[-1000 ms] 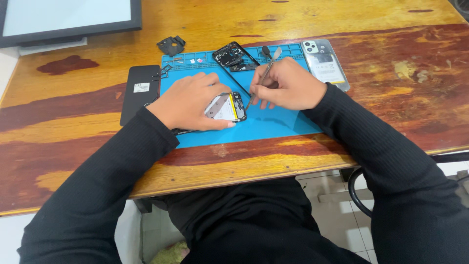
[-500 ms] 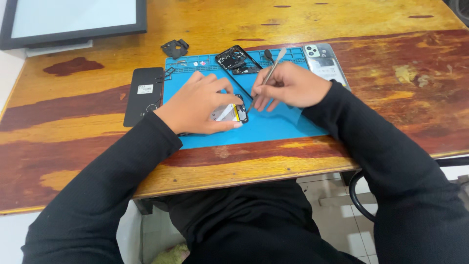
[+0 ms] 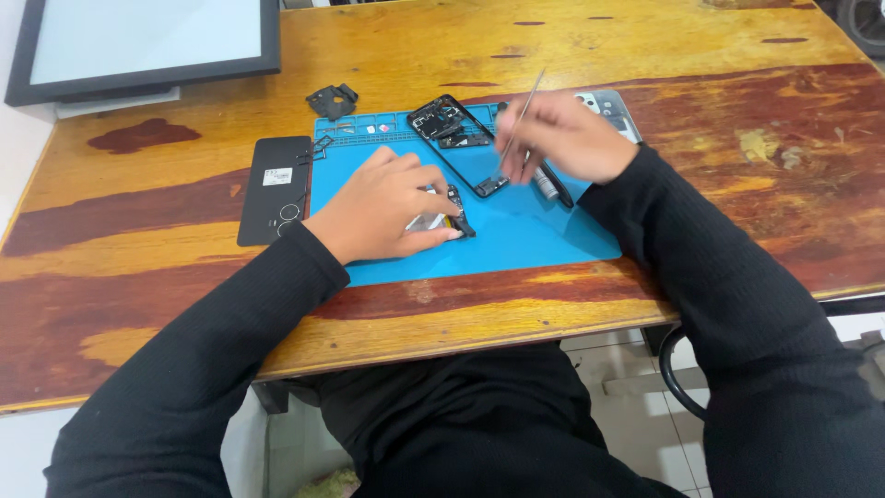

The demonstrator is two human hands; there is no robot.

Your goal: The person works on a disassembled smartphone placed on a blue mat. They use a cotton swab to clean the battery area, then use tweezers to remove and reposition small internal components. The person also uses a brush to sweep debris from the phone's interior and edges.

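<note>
Mid-disassembly, the left hand [image 3: 387, 207] presses a small phone part [image 3: 442, 217] flat on the blue repair mat [image 3: 544, 235] while the right hand [image 3: 562, 138] pinches tweezers [image 3: 521, 115] above the opened phone frame [image 3: 461, 138], needing a steady, precise tip placement.

A small phone part [image 3: 441, 215], silvery with a black edge, lay flat on the blue mat [image 3: 535, 235] near its front edge, mostly covered by the left hand [image 3: 387, 207], whose fingertips pressed down on it. A thin pair of metal tweezers [image 3: 518, 124] stood steeply tilted in the pinched fingers of the right hand [image 3: 562, 136], its tip pointing down toward the lower end of an opened black phone frame [image 3: 456, 138] that lay slantwise on the mat.
</note>
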